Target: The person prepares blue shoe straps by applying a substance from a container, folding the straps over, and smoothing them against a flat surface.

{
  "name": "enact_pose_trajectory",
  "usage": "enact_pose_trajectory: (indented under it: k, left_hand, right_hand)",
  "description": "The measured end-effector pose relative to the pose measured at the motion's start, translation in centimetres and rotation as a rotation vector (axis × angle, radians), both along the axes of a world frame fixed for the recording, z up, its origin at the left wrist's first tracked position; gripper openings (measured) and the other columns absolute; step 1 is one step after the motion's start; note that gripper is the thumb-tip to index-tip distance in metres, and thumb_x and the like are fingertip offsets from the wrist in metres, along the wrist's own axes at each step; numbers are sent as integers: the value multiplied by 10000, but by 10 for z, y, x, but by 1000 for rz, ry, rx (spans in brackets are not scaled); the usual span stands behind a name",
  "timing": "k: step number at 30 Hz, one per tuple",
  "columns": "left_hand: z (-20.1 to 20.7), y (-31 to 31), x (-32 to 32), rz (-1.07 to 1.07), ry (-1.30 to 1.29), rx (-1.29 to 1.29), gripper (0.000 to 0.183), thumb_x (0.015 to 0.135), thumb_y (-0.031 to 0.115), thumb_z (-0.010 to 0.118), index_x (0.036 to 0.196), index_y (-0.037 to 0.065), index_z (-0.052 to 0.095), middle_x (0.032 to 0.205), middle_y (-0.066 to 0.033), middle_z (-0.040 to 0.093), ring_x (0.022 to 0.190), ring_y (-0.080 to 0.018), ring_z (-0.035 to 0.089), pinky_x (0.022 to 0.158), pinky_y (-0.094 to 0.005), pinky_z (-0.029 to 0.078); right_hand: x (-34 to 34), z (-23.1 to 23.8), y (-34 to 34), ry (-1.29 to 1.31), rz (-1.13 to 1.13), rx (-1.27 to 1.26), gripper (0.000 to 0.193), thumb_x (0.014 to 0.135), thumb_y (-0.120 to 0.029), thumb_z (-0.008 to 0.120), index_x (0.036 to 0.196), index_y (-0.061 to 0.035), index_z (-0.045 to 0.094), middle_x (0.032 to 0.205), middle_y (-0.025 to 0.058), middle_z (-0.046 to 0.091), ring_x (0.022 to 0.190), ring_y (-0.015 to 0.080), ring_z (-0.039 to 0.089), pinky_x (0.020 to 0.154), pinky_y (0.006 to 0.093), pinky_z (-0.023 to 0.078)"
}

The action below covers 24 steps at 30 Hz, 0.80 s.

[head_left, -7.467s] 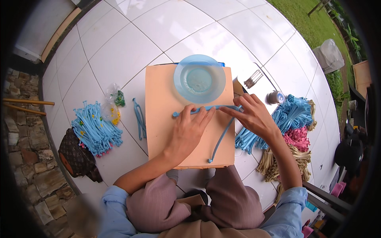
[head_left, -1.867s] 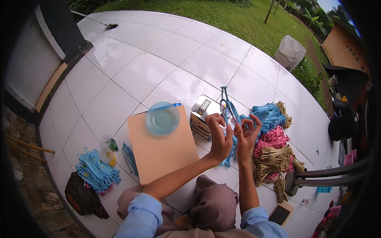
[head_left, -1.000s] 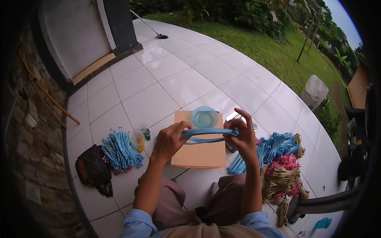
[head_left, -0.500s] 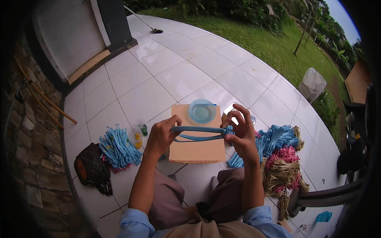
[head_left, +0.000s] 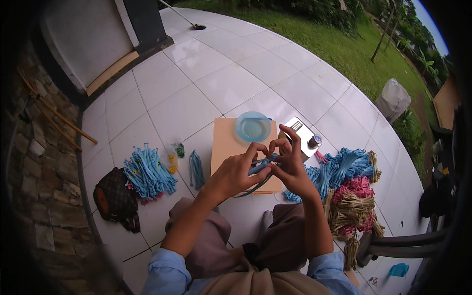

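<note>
A blue fabric strap (head_left: 257, 169), looped and knotted at one end, is held above a tan board (head_left: 223, 147). My left hand (head_left: 235, 175) pinches it from the left. My right hand (head_left: 293, 172) grips the knotted end between thumb and fingers, its other fingers raised and curled. The two hands nearly meet at the knot, and the fingers partly hide it. The lower part of the loop hangs below my left fingers. A translucent blue bowl (head_left: 240, 132) rests on the far part of the board.
A silver box with a knob (head_left: 306, 132) stands right of the board. Blue (head_left: 346, 167), pink and tan strap bundles (head_left: 355, 211) lie farther right. At left are a small blue bunch (head_left: 196, 171), a larger blue pile (head_left: 150, 172) and a brown bag (head_left: 114, 201).
My left hand has moved right to the knotted end, and the stretched loop has slackened and now hangs. The silver box and the small blue bunch show more fully.
</note>
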<state>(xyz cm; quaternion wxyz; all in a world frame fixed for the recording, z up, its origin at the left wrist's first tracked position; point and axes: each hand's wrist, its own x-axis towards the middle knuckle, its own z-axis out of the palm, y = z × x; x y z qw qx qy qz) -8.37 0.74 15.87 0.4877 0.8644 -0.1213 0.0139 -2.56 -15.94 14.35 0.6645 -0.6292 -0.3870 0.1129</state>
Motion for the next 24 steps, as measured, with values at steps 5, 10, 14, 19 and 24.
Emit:
enact_pose_trajectory:
  k: [5,10,14,19,24]
  left_hand:
    - [-11,9,2,40,-146,170,294,869,320,600,979,58,525,814,-129,635,730,-328,629,651,-371,473]
    - [-23,-6,4,45,-277,85,219,915,218,541,934,4,500,784,-171,604,716,-365,595,639,-397,446]
    - [-29,-16,4,147,-96,75,181,944,151,467,923,-28,479,744,-203,588,692,-362,597,611,-408,438]
    - [-36,-20,9,220,-87,-35,300,940,264,498,894,-31,523,642,-174,574,519,-293,575,504,-383,417]
    - [-43,-27,16,298,-7,-83,394,928,339,525,806,-33,571,574,-96,516,432,-140,417,447,-290,342]
  right_hand:
    - [-4,6,-3,368,28,129,806,834,88,534,1412,-138,20,1056,89,357,714,158,558,612,260,519]
    - [-1,-5,-1,251,-35,-27,785,851,59,539,1417,-144,35,1036,91,387,636,122,481,514,244,473]
    - [-2,-2,5,196,-189,-107,713,876,58,505,1406,-136,69,1033,102,389,681,101,482,492,207,432]
    - [-4,-1,9,198,-331,-224,624,859,37,530,1343,-88,157,930,79,447,644,106,513,529,220,435]
    - [3,-14,5,96,-360,-312,575,864,2,560,1297,-101,196,901,57,487,614,102,502,514,227,421]
